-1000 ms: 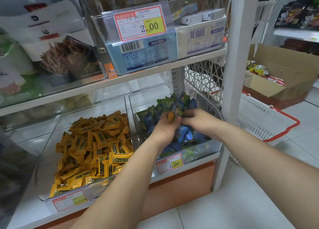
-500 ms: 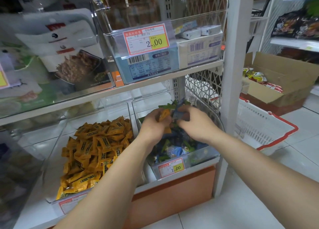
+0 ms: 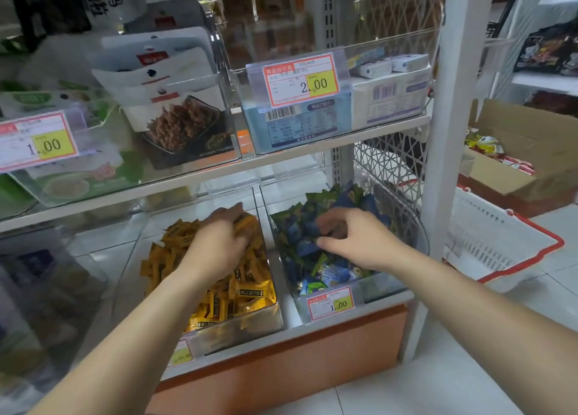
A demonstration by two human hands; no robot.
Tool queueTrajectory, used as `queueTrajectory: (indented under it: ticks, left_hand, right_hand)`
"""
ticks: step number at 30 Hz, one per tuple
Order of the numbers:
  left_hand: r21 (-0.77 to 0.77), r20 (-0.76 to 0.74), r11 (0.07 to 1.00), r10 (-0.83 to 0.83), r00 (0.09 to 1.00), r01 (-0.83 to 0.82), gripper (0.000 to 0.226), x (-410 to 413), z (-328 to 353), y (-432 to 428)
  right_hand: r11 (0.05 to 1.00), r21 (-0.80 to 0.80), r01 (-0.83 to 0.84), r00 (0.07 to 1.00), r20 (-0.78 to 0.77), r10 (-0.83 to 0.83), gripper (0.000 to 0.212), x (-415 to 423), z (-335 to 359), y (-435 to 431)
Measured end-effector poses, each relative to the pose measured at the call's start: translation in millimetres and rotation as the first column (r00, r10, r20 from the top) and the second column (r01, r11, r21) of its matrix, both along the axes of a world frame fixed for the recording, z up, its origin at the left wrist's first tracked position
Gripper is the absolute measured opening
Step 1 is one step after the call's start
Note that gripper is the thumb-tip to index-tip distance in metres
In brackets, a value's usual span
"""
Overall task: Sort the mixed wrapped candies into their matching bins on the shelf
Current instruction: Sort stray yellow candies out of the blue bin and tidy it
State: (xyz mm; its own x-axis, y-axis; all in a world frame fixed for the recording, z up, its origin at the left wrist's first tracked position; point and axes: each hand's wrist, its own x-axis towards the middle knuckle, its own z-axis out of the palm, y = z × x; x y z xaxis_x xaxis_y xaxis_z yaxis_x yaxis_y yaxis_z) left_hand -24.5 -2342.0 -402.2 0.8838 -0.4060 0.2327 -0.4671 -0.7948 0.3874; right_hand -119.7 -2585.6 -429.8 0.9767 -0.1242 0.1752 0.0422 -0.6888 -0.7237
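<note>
Yellow candies (image 3: 250, 292) are heaped in the left bin (image 3: 237, 330) on the bottom shelf (image 3: 292, 317), and the blue and green candies (image 3: 300, 236) fill the right bin (image 3: 384, 289) just beside it, which carries a price tag (image 3: 331, 303) on its front. Half a second ago both hands met over the right bin, the left one pinching an orange-yellow wrapper among the blue. Now they have parted. The left hand (image 3: 215, 249) has crossed to the left bin and rests on top of the yellow heap, its fingers (image 3: 240, 217) curled down around yellow wrappers that show between them. The right hand (image 3: 359, 242) has stayed in the right bin, lower among the blue and green wrappers, with fingers bent and the thumb stretched toward them. Whether it actually pinches a candy cannot be told. To the right of the shelf post a white basket (image 3: 500, 245) with a red rim sits on the floor, a cardboard box (image 3: 531, 133) behind it.
</note>
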Motion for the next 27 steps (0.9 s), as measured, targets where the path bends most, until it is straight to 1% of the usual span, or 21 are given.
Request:
queueTrajectory:
  ticks: [2,5,7,9,12,15,17,19,22,24,26,27]
  left_hand:
    - [0.072,0.017,0.996,0.055,0.998,-0.056,0.059,7.1,-8.7,16.2]
    - [0.208,0.077,0.975,0.067,0.995,-0.082,0.057,11.4,-20.0,28.3]
    - [0.273,0.101,0.957,0.069,0.992,-0.095,0.06,11.7,-22.3,29.8]
    - [0.268,0.124,0.958,0.066,0.99,-0.098,0.064,8.8,-19.4,24.1]
    - [0.181,0.161,0.983,0.003,0.987,-0.032,0.06,-5.3,-9.8,3.9]
    - [0.072,0.156,0.988,-0.145,0.977,0.135,0.046,-28.5,-1.5,-24.4]
    - [0.066,0.151,0.963,-0.27,0.951,0.263,0.041,-43.0,-4.5,-44.2]
    - [0.054,0.108,0.935,-0.355,0.929,0.351,0.041,-53.5,-13.4,-64.1]
    - [0.034,-0.033,0.92,-0.389,0.921,0.39,0.042,-58.7,-34.2,-93.1]
    - [0.037,-0.182,0.931,-0.351,0.918,0.364,0.044,-55.9,-47.6,-108.5]
    - [0.077,-0.32,0.943,-0.283,0.904,0.323,0.044,-50.3,-60.1,-120.1]
    - [0.138,-0.363,0.938,-0.25,0.898,0.317,0.044,-47.5,-66.2,-125.7]
  right_hand:
    - [0.997,-0.065,0.041,0.999,-0.006,-0.042,0.035,-0.5,-3.6,-12.3]
    - [0.99,-0.132,0.059,0.997,-0.039,-0.064,0.037,-2.0,-6.4,-24.1]
    - [0.976,-0.204,0.079,0.993,-0.073,-0.095,0.037,-3.1,-6.9,-29.9]
    - [0.947,-0.304,0.099,0.986,-0.101,-0.136,0.034,-4.4,-5.0,-38.0]
    - [0.926,-0.36,0.111,0.973,-0.151,-0.175,0.027,-4.4,-1.1,-50.2]
    - [0.9,-0.428,0.088,0.952,-0.231,-0.203,0.023,-4.1,-0.1,-58.2]
    - [0.892,-0.451,0.032,0.93,-0.314,-0.192,0.019,-4.9,-0.8,-59.4]
    - [0.882,-0.47,-0.032,0.898,-0.401,-0.181,0.017,-5.2,-3.3,-56.1]
    - [0.856,-0.507,-0.103,0.842,-0.502,-0.197,0.032,-2.5,-6.8,-50.3]
    - [0.864,-0.49,-0.112,0.804,-0.556,-0.211,0.035,1.1,-6.5,-49.7]
    - [0.884,-0.448,-0.13,0.758,-0.62,-0.203,0.026,3.8,-7.4,-50.4]
    - [0.885,-0.433,-0.169,0.723,-0.665,-0.187,0.021,4.5,-7.7,-47.7]
